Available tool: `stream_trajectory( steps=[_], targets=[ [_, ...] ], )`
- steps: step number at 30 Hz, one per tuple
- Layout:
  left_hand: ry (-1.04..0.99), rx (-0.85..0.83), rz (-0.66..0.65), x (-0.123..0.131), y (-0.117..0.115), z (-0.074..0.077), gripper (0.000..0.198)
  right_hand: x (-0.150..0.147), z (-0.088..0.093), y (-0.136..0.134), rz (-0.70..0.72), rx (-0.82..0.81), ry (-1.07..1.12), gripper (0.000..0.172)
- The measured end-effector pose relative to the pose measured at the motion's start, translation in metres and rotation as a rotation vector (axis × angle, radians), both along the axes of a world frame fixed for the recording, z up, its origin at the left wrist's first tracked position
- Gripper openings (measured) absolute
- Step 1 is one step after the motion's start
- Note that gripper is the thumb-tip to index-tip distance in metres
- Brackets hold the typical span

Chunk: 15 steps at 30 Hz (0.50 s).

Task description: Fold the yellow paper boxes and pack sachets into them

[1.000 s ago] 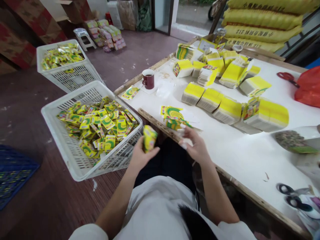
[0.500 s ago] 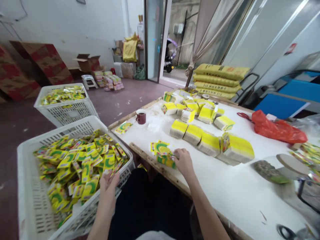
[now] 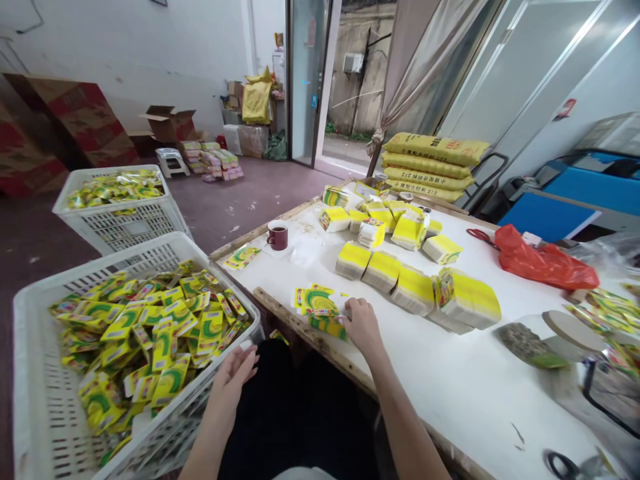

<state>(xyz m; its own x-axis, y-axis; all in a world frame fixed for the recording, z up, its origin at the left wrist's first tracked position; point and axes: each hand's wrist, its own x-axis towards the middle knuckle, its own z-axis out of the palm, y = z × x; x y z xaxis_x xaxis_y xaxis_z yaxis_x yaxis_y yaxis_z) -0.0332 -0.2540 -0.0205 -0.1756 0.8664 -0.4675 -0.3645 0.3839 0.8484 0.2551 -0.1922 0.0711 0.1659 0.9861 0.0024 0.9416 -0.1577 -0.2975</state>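
My right hand [image 3: 364,325] rests at the table's near edge. Its fingers are pinched at the right end of a small pile of yellow and green packets [image 3: 317,300]. Beside the basket's near-right rim is my left hand [image 3: 234,373], palm partly up and fingers loosely extended; I see no packet in it. The white plastic basket [image 3: 30,300] to my left holds many loose yellow packets [image 3: 163,343]. Beyond my right hand, a row of yellow-topped packet stacks [image 3: 381,270] stands on the white table [image 3: 430,380].
More packet stacks [image 3: 407,230] lie farther back. A dark red mug [image 3: 278,239] stands near the left edge, beside flat packets [image 3: 242,257]. To the right are a red plastic bag [image 3: 543,260] and a lidded jar [image 3: 530,343]. A second filled basket [image 3: 135,230] stands behind the first.
My left hand has moved right, from over the basket's packets to beside its rim. My right hand stays at the packet pile. The view has shifted slightly right.
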Motion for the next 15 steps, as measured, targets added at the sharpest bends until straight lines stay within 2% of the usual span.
stream_trajectory(
  steps=[3, 6, 11, 15],
  targets=[
    [0.049, 0.026, -0.079, 0.004, -0.003, 0.008, 0.059, 0.000, 0.001, 0.000, 0.007, -0.002, 0.000, 0.027],
    [0.113, 0.033, -0.153, 0.010, -0.007, 0.020, 0.067, 0.000, 0.006, 0.000, 0.011, -0.040, 0.000, 0.027],
    [0.171, 0.056, -0.200, 0.017, -0.010, 0.033, 0.070, 0.004, 0.010, 0.001, 0.008, -0.081, 0.007, 0.030],
    [0.159, 0.050, -0.218, 0.013, -0.014, 0.032, 0.066, 0.014, 0.008, -0.001, -0.018, 0.059, 0.135, 0.035]
  ],
)
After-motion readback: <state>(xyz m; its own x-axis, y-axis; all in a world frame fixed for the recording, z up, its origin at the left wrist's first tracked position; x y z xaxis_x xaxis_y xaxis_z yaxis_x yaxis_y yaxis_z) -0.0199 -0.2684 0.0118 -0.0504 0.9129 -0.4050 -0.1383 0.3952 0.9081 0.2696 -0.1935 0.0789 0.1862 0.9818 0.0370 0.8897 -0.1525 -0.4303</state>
